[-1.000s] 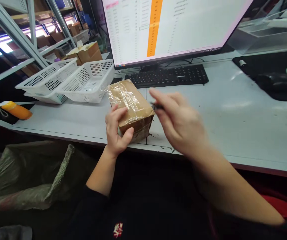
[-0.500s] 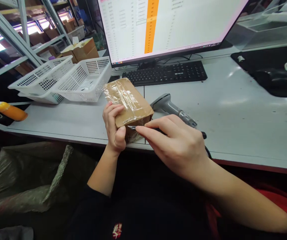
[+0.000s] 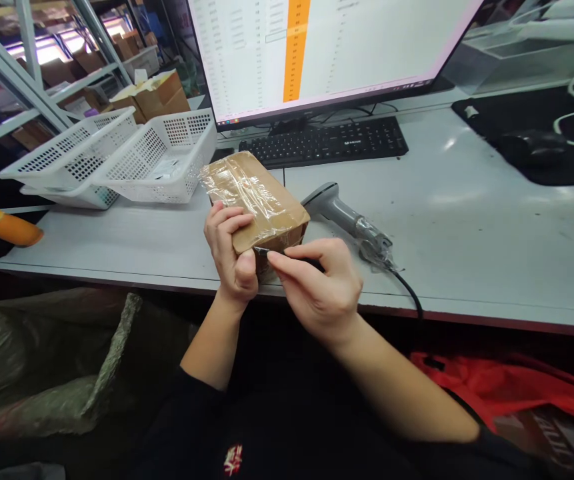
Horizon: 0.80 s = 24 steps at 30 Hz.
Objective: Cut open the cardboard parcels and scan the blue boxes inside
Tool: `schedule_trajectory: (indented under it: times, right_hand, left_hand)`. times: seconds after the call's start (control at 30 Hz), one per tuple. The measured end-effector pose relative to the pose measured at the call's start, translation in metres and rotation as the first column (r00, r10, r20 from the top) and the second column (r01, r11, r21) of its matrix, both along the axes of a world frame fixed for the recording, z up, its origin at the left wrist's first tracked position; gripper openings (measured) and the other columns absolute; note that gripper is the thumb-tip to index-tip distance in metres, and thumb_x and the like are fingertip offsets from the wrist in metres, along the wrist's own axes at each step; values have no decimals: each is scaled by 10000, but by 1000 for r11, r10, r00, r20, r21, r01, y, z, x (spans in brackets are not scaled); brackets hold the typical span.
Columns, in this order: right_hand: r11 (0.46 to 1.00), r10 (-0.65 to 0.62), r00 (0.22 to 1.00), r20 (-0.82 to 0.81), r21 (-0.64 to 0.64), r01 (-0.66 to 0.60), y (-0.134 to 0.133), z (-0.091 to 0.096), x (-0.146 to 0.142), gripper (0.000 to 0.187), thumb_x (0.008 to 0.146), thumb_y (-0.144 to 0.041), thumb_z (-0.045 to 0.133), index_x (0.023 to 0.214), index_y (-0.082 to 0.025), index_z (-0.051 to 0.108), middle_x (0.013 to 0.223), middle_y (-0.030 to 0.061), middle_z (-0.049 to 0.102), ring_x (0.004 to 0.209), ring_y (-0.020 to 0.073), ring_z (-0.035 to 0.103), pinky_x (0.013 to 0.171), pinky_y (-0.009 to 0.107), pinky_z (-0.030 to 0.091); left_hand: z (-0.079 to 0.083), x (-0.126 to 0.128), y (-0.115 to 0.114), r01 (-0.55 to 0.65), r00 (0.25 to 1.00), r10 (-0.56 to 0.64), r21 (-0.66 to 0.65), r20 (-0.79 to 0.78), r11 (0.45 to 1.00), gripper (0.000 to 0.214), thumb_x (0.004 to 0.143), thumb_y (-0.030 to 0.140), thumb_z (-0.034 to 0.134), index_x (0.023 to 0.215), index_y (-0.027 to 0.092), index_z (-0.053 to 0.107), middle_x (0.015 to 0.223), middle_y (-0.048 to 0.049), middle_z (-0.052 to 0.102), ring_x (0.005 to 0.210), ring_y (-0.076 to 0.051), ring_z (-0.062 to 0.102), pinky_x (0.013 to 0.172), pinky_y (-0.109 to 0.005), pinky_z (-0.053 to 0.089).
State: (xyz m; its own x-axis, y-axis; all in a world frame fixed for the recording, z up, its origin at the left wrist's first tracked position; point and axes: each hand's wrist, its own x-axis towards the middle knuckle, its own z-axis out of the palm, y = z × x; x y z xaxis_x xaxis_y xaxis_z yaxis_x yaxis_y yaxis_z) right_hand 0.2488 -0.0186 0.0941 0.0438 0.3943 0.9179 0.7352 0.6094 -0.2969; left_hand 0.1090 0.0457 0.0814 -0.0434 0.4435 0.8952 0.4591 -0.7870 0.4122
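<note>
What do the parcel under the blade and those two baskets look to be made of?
Parcel: brown cardboard, seemingly wrapped in clear glossy tape, going by wrinkles and glare. Baskets: probably white matte plastic, with moulded perforated walls. The left hand grips the parcel; the right hand holds the blade.

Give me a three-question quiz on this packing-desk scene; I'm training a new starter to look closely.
1. True or false: the left hand grips the near end of the taped box.
2. What does the right hand hold against the box?
A. a marker
B. a small blade
C. a roll of tape
3. Which device lies on the desk just right of the box?

Key
1. True.
2. B; its tip meets the box's near edge.
3. The grey scanner, with a black cable running off the desk edge.
</note>
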Motion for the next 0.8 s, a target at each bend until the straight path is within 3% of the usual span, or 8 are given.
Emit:
schedule_trajectory:
  times: [0.13, 0.27, 0.47, 0.67, 0.8]
  right_hand:
    - [1000, -25, 996, -80, -15, 24, 2, -13, -9, 266, 936, -116, 744, 1033, -345, 837, 904, 38, 714, 843, 189, 691, 709, 337, 596]
    - [995, -74, 995, -71, -77, 69, 6, -14, 6, 204, 962, -191, 739, 1017, -354, 849, 921, 43, 725, 854, 193, 693, 729, 348, 602]
    - [987, -98, 989, -115, -135, 82, 11, -9, 32, 153, 991, -252, 720, 1014, -338, 844, 922, 46, 723, 839, 192, 671, 721, 349, 570]
    - [986, -94, 995, -36, -140, 88, 11, -4, 36, 167, 985, -247, 724, 1022, -361, 841, 917, 41, 713, 860, 192, 650, 728, 344, 537]
    - [972, -177, 981, -82, -169, 161, 12, 0, 57, 143, 1007, -304, 701, 1017, -342, 839, 936, 57, 712, 871, 216, 655, 722, 367, 542]
  left_hand:
    - [-2, 0, 2, -15, 1000, 15, 16, -2, 1000, 339, 998, 479, 346, 1128, 268, 577, 1216, -90, 576, 1410, -338, 480, 1262, -571, 362]
    - [-2, 1, 5, 13, 1000, -14, 44, 12, 999, 314, 980, 457, 372, 1091, 271, 599, 1179, -82, 580, 1372, -340, 499, 1245, -580, 371]
    - [0, 2, 8, 32, 999, -33, 69, 20, 997, 305, 976, 457, 408, 1081, 271, 626, 1159, -77, 597, 1319, -329, 513, 1237, -562, 375]
    - [9, -14, 6, 34, 988, -36, -19, -147, 999, 372, 957, 534, 479, 1153, 267, 647, 1152, -74, 603, 1258, -320, 537, 1234, -531, 385]
    - [5, -19, 6, -7, 990, 8, 6, -141, 1000, 378, 958, 540, 497, 1136, 266, 687, 1167, -84, 601, 1247, -327, 538, 1197, -529, 406]
